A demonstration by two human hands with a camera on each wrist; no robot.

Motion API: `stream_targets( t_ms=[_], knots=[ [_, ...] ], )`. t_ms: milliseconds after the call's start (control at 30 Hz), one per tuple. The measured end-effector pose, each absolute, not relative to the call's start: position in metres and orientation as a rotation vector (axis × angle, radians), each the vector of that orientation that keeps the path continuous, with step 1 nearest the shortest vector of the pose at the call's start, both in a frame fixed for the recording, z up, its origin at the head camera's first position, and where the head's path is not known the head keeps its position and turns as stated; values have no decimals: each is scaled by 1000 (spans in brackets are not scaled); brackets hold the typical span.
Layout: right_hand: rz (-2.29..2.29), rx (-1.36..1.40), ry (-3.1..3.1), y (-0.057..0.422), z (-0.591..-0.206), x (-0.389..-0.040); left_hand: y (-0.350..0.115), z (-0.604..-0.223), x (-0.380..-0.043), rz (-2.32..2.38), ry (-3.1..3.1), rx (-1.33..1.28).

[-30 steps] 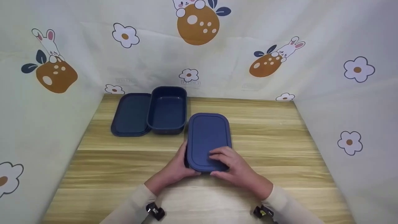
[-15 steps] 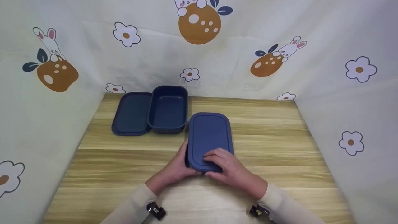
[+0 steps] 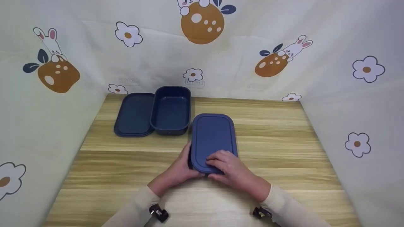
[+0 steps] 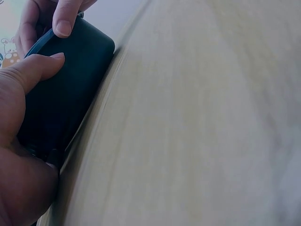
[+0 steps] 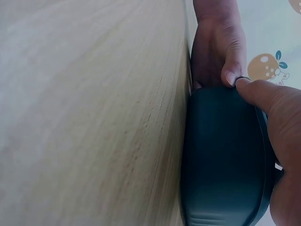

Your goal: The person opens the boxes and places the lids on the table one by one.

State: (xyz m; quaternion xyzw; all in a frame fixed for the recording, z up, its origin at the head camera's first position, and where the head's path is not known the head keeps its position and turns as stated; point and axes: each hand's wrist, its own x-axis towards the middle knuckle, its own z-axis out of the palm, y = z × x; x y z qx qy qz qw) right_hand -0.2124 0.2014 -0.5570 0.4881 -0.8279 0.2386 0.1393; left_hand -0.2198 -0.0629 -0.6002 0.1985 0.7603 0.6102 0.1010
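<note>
A dark blue lunch box stands on the table, its blue lid on top. The left hand grips the box at its near left corner, thumb along the near end. Over the near right part bends the right hand, its fingers curled on the lid and its thumb at the near edge, pinching the lid's rim. In the left wrist view both thumbs lie against the box's near wall. The right wrist view shows the box's side wall and the right thumb beside the left thumb at the rim. Some fingertips are hidden.
Behind and to the left stands an uncovered dark blue box, with nothing visible inside. Another lid lies flat against its left side. Patterned cloth walls border the wooden table at the back and sides.
The right hand has slid slightly left along the lid's near end, its fingers now closer to the middle. The left hand and the boxes stay in place.
</note>
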Motion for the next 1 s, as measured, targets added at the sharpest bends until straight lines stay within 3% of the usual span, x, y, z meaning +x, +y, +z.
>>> stream_targets(
  t_ms=[1000],
  knots=[
    [979,1306,-2334,196,-560,-206,-63,-601,-219,1824,2230,573]
  ],
)
